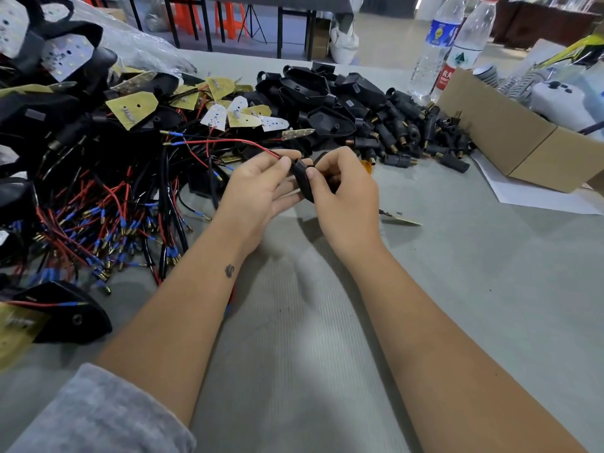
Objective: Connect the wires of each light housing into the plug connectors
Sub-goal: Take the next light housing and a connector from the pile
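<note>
Left hand (258,188): pinches red wire (228,142) at plug connector (302,179).
Right hand (343,191): grips the connector.
Counter (457,256): grey.

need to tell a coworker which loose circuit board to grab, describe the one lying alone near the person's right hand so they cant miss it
Start at the cardboard box on the table's right side, then come toward the person's right hand. Just right of that hand, a small yellowish circuit board lies flat on the grey table. Unlike the boards heaped at left, it lies alone.
</note>
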### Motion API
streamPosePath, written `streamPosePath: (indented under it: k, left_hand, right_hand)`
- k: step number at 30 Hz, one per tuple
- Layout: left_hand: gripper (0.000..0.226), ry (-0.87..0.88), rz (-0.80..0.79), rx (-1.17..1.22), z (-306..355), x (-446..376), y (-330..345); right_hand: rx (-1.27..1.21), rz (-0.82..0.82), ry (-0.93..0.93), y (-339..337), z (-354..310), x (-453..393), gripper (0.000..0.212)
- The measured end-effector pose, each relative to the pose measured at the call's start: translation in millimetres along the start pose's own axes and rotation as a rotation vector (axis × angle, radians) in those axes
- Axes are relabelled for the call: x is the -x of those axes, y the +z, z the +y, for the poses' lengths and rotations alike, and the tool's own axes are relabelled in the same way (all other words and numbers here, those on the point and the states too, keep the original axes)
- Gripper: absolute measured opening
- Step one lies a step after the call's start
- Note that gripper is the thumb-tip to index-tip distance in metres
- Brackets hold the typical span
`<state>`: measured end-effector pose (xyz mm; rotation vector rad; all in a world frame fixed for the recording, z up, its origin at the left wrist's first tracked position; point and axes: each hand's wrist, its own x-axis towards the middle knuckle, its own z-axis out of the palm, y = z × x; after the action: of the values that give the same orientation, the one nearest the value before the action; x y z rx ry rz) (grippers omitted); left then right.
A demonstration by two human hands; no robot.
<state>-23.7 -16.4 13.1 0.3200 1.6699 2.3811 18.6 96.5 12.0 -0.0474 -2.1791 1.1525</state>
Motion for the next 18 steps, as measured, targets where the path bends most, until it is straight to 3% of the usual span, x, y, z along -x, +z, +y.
streamPosePath:
  k: [5, 8, 13, 18]
  left_hand:
    - [0.023, 0.151, 0.162, 0.018, 3.2, -1.7, -3.0]
    - [0.023, 0.175, 0.264, 0.050, 5.3, -4.1, -8.0]
    - [0.026, 0.205, 0.305, 0.037, 4.6, -3.9, -5.1]
    - [0.024, 0.207, 0.330, 0.048, 4.3, -4.4, -5.9]
  right_hand:
    - [0.224, -0.031, 0.029, 0.6, 4.3, -2.3, 0.018]
    - [0.312, -0.132, 0.126, -1.9, 7.9, -3.1, 0.025]
    - [0.531, -0.148, 0.063, 0.3, 6.2, -1.2, 0.014]
    - [0.485, -0.105, 0.082, -3.6, 6.4, -2.3, 0.011]
